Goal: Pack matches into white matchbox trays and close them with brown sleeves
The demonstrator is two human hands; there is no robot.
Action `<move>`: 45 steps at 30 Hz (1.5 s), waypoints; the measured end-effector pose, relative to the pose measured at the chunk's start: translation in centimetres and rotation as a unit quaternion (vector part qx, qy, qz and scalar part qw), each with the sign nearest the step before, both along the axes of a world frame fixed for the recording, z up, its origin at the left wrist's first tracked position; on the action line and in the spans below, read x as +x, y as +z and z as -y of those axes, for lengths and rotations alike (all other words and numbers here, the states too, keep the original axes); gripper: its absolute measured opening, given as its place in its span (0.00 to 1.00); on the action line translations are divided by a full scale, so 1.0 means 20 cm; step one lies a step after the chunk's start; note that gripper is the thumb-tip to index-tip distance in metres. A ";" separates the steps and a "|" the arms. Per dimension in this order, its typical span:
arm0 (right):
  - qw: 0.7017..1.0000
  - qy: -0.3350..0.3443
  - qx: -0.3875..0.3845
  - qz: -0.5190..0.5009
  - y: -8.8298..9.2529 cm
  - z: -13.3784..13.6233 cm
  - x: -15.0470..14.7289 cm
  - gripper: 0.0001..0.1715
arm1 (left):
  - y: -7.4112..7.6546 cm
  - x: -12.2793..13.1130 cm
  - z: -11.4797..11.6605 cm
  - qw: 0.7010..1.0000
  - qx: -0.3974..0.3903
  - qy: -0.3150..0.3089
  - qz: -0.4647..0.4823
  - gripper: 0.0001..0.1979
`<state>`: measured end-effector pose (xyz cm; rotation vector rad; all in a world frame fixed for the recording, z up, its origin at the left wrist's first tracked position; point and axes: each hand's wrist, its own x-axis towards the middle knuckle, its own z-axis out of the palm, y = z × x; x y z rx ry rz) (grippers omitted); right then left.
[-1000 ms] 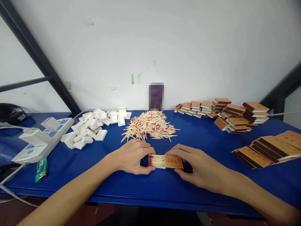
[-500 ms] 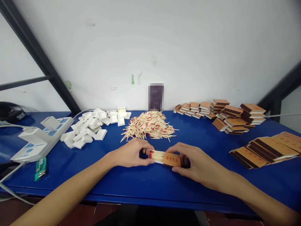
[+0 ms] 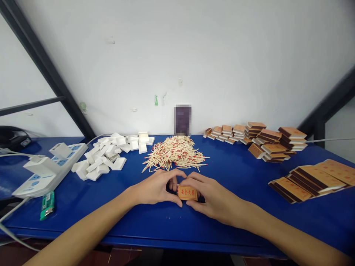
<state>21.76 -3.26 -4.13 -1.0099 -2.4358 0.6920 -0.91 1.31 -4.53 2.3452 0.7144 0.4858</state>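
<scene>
An orange matchbox with red characters lies between my hands, its white tray almost fully inside the sleeve and a little red showing at the left end. My right hand grips the box from the right, thumb at the near side and fingers at the far side. My left hand is at the box's left end, thumb and fingers apart in a curve around it. Behind the hands lies a heap of red-tipped matches.
White trays lie piled at left, near a power strip and a green packet. Filled-out matchboxes are stacked at back right; flat sleeves fan out at right on the blue table.
The tray with matches has slid into the orange sleeve. My right hand has moved left with the box, and my left hand's fingers have spread off the tray end. The view has shifted slightly.
</scene>
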 end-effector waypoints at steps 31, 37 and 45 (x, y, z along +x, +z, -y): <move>0.778 -0.404 0.407 0.256 -0.04 0.33 0.76 0.13 | 0.06 0.02 0.06 0.975 0.190 -0.066 -0.095 0.11; 0.767 -0.388 0.399 0.319 -0.07 0.30 0.84 0.12 | 0.06 0.01 0.05 0.972 0.204 -0.061 -0.097 0.11; 0.798 -0.345 0.467 0.161 -0.10 0.27 0.74 0.10 | 0.09 -0.01 0.03 0.955 0.272 -0.051 -0.105 0.12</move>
